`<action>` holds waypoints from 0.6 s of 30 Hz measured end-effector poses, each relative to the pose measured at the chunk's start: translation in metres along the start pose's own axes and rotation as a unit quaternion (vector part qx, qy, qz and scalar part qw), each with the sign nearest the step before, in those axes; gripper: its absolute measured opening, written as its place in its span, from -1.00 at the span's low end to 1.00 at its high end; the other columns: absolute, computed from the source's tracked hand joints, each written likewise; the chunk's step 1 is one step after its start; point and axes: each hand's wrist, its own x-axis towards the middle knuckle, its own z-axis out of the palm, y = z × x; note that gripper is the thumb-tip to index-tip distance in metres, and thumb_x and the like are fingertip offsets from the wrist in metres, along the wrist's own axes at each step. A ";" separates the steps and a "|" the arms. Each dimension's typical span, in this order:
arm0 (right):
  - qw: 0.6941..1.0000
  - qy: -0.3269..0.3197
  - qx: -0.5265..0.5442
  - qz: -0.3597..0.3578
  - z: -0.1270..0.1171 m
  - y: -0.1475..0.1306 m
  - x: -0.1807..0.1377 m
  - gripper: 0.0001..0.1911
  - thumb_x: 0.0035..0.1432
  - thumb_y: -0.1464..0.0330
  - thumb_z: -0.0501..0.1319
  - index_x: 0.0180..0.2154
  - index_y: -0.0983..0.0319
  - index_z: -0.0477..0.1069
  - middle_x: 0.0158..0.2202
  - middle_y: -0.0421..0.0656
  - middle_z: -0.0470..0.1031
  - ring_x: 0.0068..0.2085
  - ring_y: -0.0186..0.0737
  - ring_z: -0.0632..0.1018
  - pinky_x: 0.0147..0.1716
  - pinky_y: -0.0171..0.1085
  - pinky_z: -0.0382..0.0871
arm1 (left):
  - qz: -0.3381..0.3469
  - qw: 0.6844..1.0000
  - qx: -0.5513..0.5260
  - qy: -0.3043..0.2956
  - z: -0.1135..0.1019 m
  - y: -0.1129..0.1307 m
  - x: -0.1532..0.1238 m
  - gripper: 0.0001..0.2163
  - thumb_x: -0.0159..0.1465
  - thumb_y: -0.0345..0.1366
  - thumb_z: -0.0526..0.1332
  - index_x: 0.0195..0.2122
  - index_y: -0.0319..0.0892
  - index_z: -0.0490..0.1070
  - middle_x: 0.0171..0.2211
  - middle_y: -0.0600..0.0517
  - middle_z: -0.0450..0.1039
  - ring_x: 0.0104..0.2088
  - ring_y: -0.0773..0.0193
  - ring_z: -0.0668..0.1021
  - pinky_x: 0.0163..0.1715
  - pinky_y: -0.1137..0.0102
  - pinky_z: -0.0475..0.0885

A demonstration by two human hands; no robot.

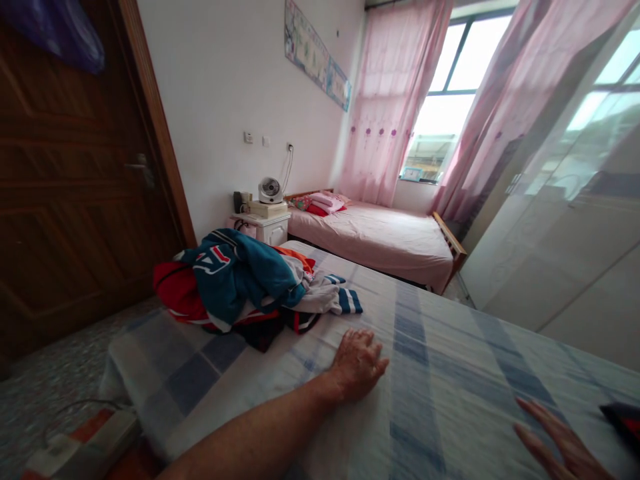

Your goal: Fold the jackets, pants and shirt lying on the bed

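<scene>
My left hand (357,365) rests palm down on a blue-and-white checked bedsheet (415,393), fingers a little bent and apart, holding nothing. Just beyond it lies a heap of clothes. On top of the heap is a teal jacket (250,270) with a white letter on it and grey sleeves ending in striped cuffs (349,301). Red clothing (181,290) shows at the left of the pile. At the lower right, my right hand (557,441) is over the sheet with its fingers spread, partly cut off by the frame edge.
A dark cloth-like item (623,423) lies at the right edge. Beyond are a second bed (385,233) with pink bedding, a white nightstand (275,230) carrying a small fan (271,191), a glossy wardrobe (560,247), and a wooden door (80,200) on the left.
</scene>
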 end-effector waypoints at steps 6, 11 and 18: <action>0.997 0.018 -0.031 -0.070 0.029 -0.059 -0.010 -0.47 0.09 0.10 -0.09 -0.05 0.18 0.43 0.06 -0.03 0.42 0.13 0.04 0.36 0.09 0.03 0.25 | 0.002 1.000 0.001 -0.013 0.000 -0.001 0.001 -0.65 0.32 -0.08 -0.04 -0.05 -0.14 0.36 0.12 -0.10 0.28 0.15 0.11 0.29 0.18 0.09 0.11; 0.992 0.037 -0.064 -0.099 0.026 -0.070 -0.011 -0.46 0.13 0.15 -0.14 -0.03 0.19 0.42 0.07 -0.06 0.41 0.11 0.00 0.39 0.06 0.00 0.28 | -0.001 1.000 -0.010 -0.015 0.002 -0.002 0.001 -0.65 0.30 -0.09 -0.01 -0.04 -0.15 0.36 0.12 -0.13 0.28 0.15 0.08 0.29 0.18 0.06 0.08; 0.987 0.040 -0.100 -0.120 0.018 -0.080 -0.012 -0.51 0.15 0.22 -0.12 -0.06 0.22 0.44 0.05 -0.02 0.43 0.11 -0.01 0.38 0.05 -0.04 0.28 | 0.001 1.000 -0.030 0.008 -0.027 0.003 0.005 -0.73 0.24 -0.16 0.12 -0.15 -0.16 0.48 -0.01 -0.07 0.45 0.01 0.20 0.45 0.05 0.30 0.32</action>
